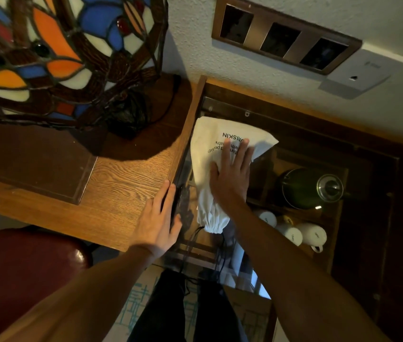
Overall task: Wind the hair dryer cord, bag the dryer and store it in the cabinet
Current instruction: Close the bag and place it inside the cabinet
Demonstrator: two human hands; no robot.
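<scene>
Centre of the frame, the white drawstring cloth bag with black printed lettering (pixel 216 164) lies on a glass surface (pixel 264 166) inside the dark wooden cabinet (pixel 358 154), its gathered neck pointing toward the lower edge of the picture. Thin black cords (pixel 195 239) trail out from that puckered neck — down past the glass edge. What is inside the bag cannot be seen.

The right hand (pixel 231 177) lies flat on top of the bag, palm down, fingers (pixel 243 149) spread out straight over the lettering — pressing on it, not gripping anything. The left hand (pixel 158 218) sits just left of the bag, open and flat too, fingers together along the edge where the brown wood-grain table (pixel 126 178) meets the cabinet; it holds nothing.

Below the glass, to the right of the bag, a dark green glass bottle (pixel 304 188) lies on its side, and just below it stand white ceramic cups (pixel 301 233) in a cluster.

Upper left, a stained-glass lamp with orange, blue and cream panels (pixel 54 50) stands on the table. Upper right, a bronze-framed wall panel with three dark openings (pixel 284 38) is set in the white textured wall. Lower left, a dark red rounded chair seat (pixel 22 265).
</scene>
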